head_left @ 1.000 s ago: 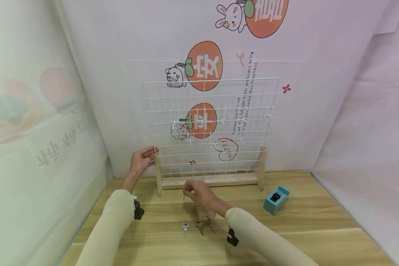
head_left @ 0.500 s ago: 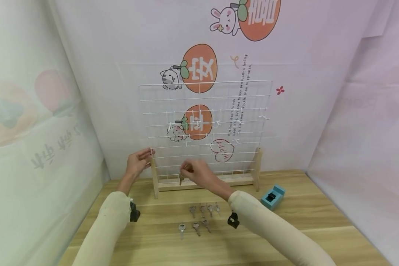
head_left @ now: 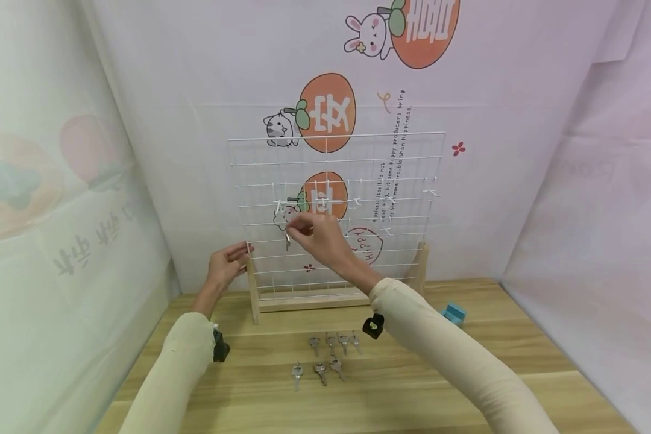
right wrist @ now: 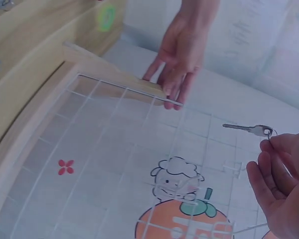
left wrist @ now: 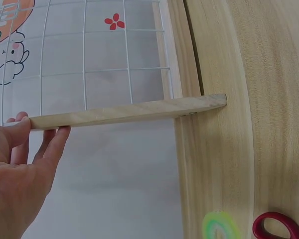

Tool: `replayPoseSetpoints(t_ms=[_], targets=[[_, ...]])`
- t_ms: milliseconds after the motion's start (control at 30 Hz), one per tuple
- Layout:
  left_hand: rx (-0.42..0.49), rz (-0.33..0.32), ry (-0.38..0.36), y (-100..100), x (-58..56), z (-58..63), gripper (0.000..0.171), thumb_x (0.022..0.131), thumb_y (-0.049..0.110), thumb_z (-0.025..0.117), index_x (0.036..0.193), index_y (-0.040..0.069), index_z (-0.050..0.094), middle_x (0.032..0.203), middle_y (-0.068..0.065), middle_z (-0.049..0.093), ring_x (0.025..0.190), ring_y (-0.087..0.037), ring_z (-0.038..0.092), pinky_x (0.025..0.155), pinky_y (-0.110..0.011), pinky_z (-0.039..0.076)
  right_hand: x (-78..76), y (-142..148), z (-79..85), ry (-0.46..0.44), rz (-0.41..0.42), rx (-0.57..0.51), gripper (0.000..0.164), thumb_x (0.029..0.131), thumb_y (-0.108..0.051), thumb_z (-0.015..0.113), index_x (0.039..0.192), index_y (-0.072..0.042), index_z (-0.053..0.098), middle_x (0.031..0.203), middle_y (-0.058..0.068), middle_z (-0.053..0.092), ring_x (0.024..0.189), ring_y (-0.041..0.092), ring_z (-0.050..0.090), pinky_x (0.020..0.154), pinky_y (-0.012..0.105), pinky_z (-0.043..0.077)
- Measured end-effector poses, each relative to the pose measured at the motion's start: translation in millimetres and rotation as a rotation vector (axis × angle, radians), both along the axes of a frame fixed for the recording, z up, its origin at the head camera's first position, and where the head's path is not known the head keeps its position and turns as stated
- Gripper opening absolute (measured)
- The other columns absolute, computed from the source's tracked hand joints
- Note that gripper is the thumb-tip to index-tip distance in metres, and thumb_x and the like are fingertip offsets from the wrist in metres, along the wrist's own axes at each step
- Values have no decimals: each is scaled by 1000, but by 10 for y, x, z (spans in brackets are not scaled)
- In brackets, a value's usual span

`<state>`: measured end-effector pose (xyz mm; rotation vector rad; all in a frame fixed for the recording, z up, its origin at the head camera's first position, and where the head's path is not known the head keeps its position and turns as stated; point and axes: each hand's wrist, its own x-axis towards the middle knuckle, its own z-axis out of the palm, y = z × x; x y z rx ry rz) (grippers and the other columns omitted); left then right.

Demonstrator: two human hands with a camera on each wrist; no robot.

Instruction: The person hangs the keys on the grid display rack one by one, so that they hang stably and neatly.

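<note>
My right hand (head_left: 321,238) pinches a small ring from which a silver key (head_left: 288,241) hangs, in front of the left part of a white wire grid rack (head_left: 325,300). In the right wrist view the key (right wrist: 246,128) dangles from its ring at the thumb and fingertips, apart from the grid. My left hand (head_left: 228,265) holds the top end of the rack's left wooden upright (head_left: 253,283). Thumb and fingers lie on either side of that upright (left wrist: 129,110) in the left wrist view. White hooks (head_left: 323,202) stick out of the grid; my right hand hides some.
Several keys (head_left: 297,374) lie in two rows on the wooden table (head_left: 239,398). A blue block (head_left: 454,314) sits at right, partly behind the right sleeve. The left wrist view also shows a yellow-green ring-shaped thing (left wrist: 219,219) and a red loop handle (left wrist: 259,226).
My right hand has risen from near the table to the grid's middle height, carrying the key up with it. The left hand stays on the upright.
</note>
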<state>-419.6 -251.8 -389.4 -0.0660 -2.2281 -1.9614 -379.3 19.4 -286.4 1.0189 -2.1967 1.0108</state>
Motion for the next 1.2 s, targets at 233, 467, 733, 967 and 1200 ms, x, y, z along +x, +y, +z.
replayPoseSetpoints(t_ms=[233, 467, 733, 967, 1200], targets=[[-15, 13, -9, 25, -10, -34, 45, 104, -5, 58, 149, 0, 53, 145, -20, 59, 136, -35, 56, 106, -44, 54, -36, -47, 147, 18, -24, -59, 10, 99, -11, 72, 106, -5, 78, 94, 4, 79, 79, 11, 73, 72, 21, 61], [9, -3, -11, 92, -13, -61, 45, 104, -5, 57, 149, -1, 52, 145, -21, 58, 136, -36, 55, 107, -46, 53, -80, -83, 167, -1, -33, -72, 9, 100, -12, 71, 106, -6, 77, 94, 5, 79, 80, 12, 73, 72, 23, 61], [-2, -2, 1, 114, -33, -76, 44, 105, -3, 58, 149, -1, 53, 144, -20, 59, 136, -35, 56, 106, -45, 53, -125, -54, 126, -40, -107, -83, 11, 100, -14, 72, 108, -7, 77, 94, 4, 77, 79, 13, 70, 71, 23, 59], [-19, 5, -2, 45, -26, -50, 45, 105, -3, 58, 149, 1, 53, 145, -19, 59, 135, -35, 57, 106, -45, 54, -53, 46, 9, -58, -81, -64, 13, 99, -12, 74, 108, -5, 78, 98, 5, 78, 83, 14, 72, 74, 23, 62], [10, -15, 9, -25, -20, 3, 51, 105, -4, 57, 154, 3, 47, 147, -20, 57, 136, -36, 56, 106, -45, 54, 31, 182, -220, -118, -39, 3, 11, 99, -12, 73, 107, -7, 79, 97, 3, 79, 85, 11, 73, 77, 21, 63]])
